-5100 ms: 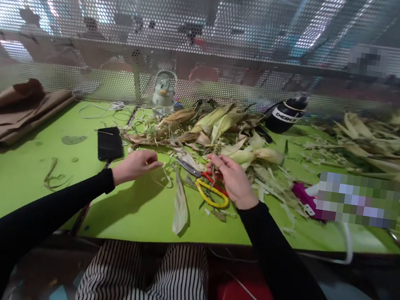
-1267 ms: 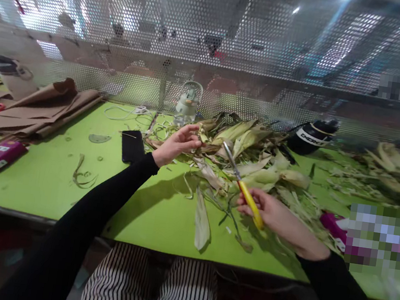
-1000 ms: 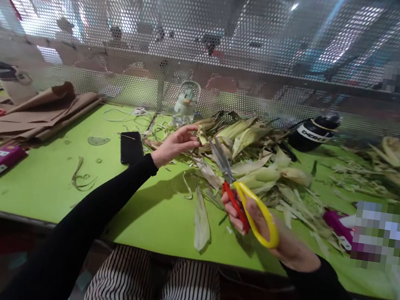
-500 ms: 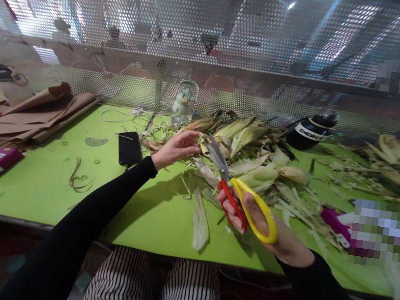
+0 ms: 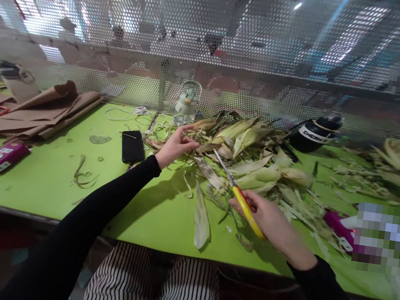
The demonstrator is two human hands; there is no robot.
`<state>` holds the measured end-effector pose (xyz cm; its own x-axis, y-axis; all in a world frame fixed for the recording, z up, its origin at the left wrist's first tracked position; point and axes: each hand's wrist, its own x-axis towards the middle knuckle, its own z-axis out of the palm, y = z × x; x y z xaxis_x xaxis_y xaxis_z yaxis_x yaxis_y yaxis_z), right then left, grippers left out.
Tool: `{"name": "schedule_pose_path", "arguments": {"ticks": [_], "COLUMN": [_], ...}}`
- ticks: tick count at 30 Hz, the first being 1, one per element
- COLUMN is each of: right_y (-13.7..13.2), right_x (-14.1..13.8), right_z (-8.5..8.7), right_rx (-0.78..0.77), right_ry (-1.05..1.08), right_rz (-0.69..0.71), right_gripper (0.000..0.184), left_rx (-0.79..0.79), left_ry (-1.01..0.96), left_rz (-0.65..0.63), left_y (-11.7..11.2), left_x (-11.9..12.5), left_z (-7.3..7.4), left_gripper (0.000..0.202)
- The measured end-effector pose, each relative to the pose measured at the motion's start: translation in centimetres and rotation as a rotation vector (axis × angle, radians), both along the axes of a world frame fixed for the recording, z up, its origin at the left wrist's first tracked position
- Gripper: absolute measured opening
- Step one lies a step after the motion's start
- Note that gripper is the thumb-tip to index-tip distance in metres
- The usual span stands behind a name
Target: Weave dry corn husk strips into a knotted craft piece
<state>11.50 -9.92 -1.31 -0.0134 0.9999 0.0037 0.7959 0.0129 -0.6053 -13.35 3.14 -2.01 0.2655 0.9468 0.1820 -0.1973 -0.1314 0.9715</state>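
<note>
My right hand (image 5: 268, 221) grips the scissors (image 5: 250, 216), which have yellow and red handles. Their blades now show edge-on and point up and left toward the husk pile. My left hand (image 5: 176, 149) reaches over the left edge of the corn husks (image 5: 242, 136), its thumb and fingers apart and nothing visible between them. Green and dry brown husks lie heaped with thin cut strips around them. One pale loose husk (image 5: 202, 220) rests on the green table (image 5: 152, 227) below my hands.
A black phone (image 5: 132, 146) lies left of my left hand. Behind the pile stand a clear bottle (image 5: 186, 106) and a black bottle (image 5: 314, 134). Brown paper (image 5: 56, 110) and a purple box (image 5: 1, 158) are at left. Another purple device (image 5: 339, 229) sits at right.
The small husk piece at my left fingertips is gone from them, and that hand has opened. My right hand has turned the scissors edge-on and drawn their blades away from the left hand.
</note>
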Motion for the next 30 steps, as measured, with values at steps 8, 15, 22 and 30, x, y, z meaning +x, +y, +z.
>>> {"name": "schedule_pose_path", "arguments": {"ticks": [8, 15, 22, 30], "right_y": [2.1, 7.8, 12.0, 11.8], "right_x": [2.8, -3.9, -5.6, -5.8], "right_z": [-0.7, -0.1, -2.7, -3.4], "right_rx": [0.338, 0.225, 0.182, 0.049], "right_ry": [-0.374, 0.512, 0.846, 0.967], "right_rz": [0.120, 0.002, 0.010, 0.016], "right_gripper": [0.034, 0.040, 0.045, 0.045], "left_rx": [-0.145, -0.111, -0.334, -0.413], "left_ry": [0.013, -0.027, -0.107, -0.113], "left_rz": [0.076, -0.085, -0.145, -0.286], "left_y": [-0.1, -1.6, -1.6, -1.1], "left_x": [0.2, 3.0, 3.4, 4.8], "left_z": [-0.2, -1.5, -3.1, -4.4], "left_gripper": [0.062, 0.078, 0.061, 0.018]}}
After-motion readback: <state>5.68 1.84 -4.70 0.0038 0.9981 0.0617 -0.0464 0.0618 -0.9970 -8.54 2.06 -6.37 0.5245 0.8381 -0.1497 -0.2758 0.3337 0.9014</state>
